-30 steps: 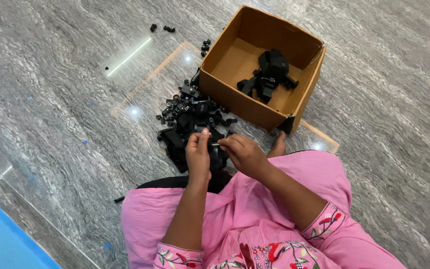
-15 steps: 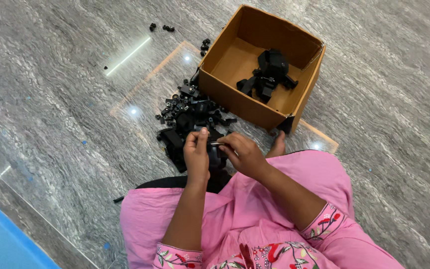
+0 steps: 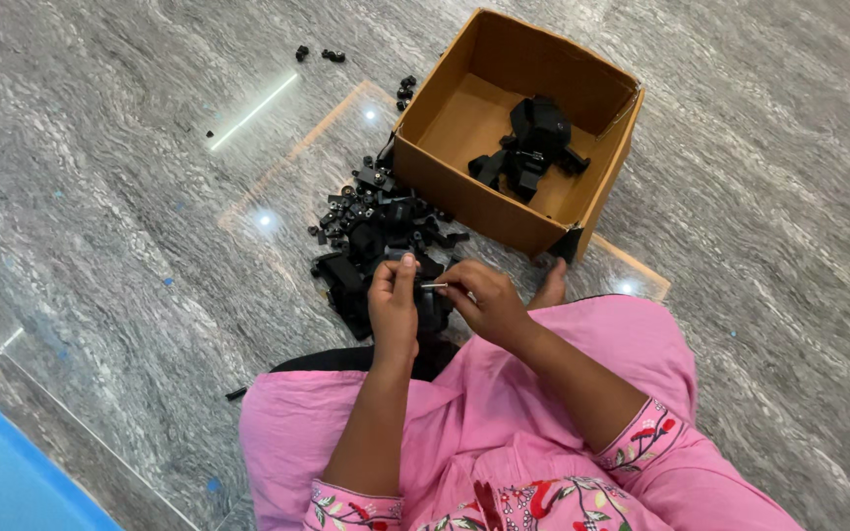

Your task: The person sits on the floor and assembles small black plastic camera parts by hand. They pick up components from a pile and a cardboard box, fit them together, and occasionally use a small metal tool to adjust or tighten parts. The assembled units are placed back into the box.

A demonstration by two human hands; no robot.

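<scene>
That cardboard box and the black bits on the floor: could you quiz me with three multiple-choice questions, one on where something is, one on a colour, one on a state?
1. Where does the pile of loose black parts lie?
A. inside the box
B. on the floor beside the box
C. on the blue mat

2. What colour is the person's clothing?
A. green
B. white
C. pink

3. How is the cardboard box?
A. open on top
B. taped shut
C. flattened

Answers: 1 B, the pile rests on the grey floor against the box's outer wall. 2 C, pink cloth covers the lap. 3 A, black parts show inside it.
</scene>
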